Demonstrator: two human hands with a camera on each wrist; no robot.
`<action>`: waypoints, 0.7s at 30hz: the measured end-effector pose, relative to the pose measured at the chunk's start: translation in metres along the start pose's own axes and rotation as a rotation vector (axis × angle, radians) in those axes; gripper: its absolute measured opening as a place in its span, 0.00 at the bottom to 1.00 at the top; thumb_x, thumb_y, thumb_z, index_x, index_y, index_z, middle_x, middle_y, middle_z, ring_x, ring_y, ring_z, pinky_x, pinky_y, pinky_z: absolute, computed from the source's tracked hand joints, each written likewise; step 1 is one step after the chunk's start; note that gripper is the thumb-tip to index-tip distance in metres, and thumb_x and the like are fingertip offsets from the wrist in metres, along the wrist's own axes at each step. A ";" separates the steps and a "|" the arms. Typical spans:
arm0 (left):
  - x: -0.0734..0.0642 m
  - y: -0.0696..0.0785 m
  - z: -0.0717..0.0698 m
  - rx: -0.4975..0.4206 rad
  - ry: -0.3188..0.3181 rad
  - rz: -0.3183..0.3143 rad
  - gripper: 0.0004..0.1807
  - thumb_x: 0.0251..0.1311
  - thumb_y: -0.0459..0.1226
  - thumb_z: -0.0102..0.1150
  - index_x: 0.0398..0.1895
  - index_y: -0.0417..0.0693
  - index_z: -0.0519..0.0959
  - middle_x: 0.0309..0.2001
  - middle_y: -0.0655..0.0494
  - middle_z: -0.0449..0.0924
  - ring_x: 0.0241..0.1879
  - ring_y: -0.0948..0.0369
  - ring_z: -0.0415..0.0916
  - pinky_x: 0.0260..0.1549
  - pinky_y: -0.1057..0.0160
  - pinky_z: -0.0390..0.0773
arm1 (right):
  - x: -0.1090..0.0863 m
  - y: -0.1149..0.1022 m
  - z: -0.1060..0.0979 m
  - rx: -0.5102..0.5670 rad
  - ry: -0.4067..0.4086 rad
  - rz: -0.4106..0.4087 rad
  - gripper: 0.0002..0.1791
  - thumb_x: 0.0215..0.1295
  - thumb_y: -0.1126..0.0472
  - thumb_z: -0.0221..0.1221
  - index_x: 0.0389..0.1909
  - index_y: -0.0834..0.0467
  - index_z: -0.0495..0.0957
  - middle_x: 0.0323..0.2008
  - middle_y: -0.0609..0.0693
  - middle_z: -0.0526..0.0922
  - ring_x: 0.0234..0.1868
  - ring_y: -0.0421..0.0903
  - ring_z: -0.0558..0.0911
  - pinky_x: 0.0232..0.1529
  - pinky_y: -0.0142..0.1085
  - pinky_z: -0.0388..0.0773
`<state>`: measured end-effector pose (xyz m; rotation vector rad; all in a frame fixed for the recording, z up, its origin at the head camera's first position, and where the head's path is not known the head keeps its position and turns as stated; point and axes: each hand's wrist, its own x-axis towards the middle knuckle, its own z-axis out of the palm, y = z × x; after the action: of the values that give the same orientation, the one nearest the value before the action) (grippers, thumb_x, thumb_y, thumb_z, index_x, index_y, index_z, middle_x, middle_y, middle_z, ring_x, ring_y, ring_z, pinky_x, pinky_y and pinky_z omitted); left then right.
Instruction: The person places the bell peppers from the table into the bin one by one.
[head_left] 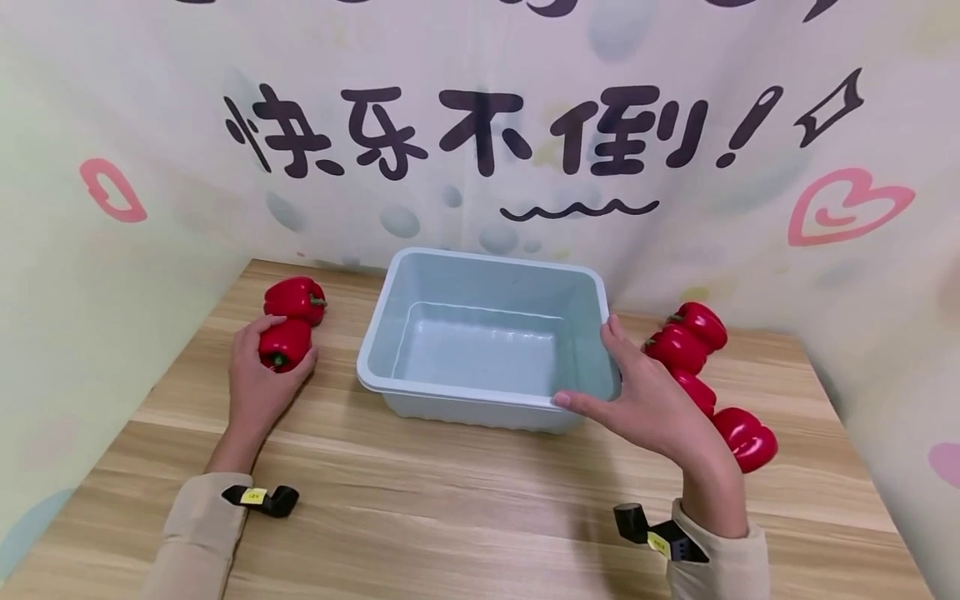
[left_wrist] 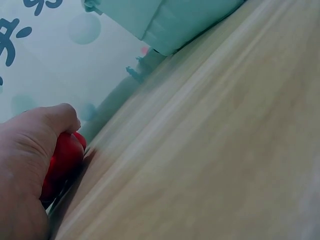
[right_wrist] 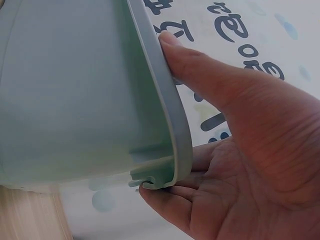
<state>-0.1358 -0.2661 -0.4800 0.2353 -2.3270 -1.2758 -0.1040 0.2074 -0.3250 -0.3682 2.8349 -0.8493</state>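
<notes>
My left hand (head_left: 258, 379) grips a red bell pepper (head_left: 287, 342), its thumb on the right side and fingers on the left. The green stem faces me. Directly behind it, a second red bell pepper (head_left: 291, 298) lies on the table. In the left wrist view, the hand hides much of the gripped pepper (left_wrist: 65, 159). My right hand (head_left: 656, 400) holds a light blue plastic basin (head_left: 465, 392) by its near right corner. In the right wrist view the thumb lies on the basin's rim (right_wrist: 170, 95) and the fingers curl beneath it. Nothing lies inside the basin.
Several red bell peppers (head_left: 746, 439) lie in a row on the right of the wooden table (head_left: 420, 508), behind and beside my right hand. A printed cloth (head_left: 465, 50) with dark lettering hangs right behind the table's back edge.
</notes>
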 end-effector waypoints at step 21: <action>0.001 0.042 -0.010 -0.134 -0.085 -0.166 0.40 0.65 0.44 0.71 0.78 0.63 0.64 0.78 0.56 0.64 0.72 0.58 0.60 0.49 0.76 0.75 | 0.001 0.002 0.002 -0.009 0.010 -0.004 0.69 0.60 0.28 0.69 0.87 0.57 0.41 0.85 0.62 0.53 0.70 0.67 0.76 0.57 0.60 0.86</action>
<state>-0.1287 -0.2508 -0.4406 0.3421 -2.3201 -1.5441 -0.1048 0.2081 -0.3278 -0.3718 2.8493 -0.8418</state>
